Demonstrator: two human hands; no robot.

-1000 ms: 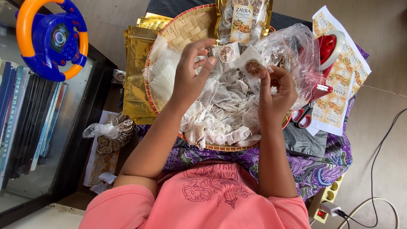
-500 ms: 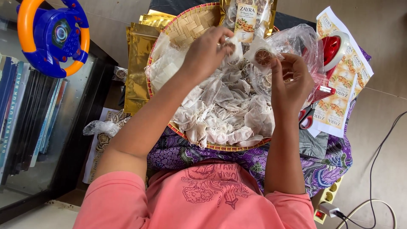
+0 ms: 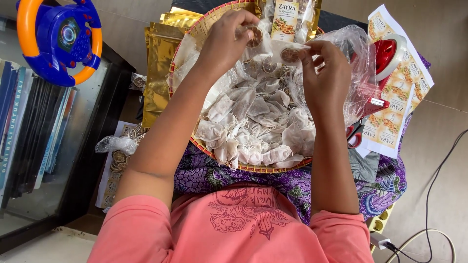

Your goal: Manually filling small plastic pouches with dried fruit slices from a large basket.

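Above the woven tray (image 3: 195, 141), your left hand (image 3: 224, 41) pinches one dried slice (image 3: 254, 35) and your right hand (image 3: 324, 78) pinches another; many filled sachets (image 3: 253, 131) already lie inside the tray.

lap: purple cloth (image 3: 204, 178) | on it: woven tray (image 3: 253, 168) of pouches

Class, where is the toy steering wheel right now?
In the head view, the toy steering wheel sits at the upper left, above the books, left of the gold pouches.
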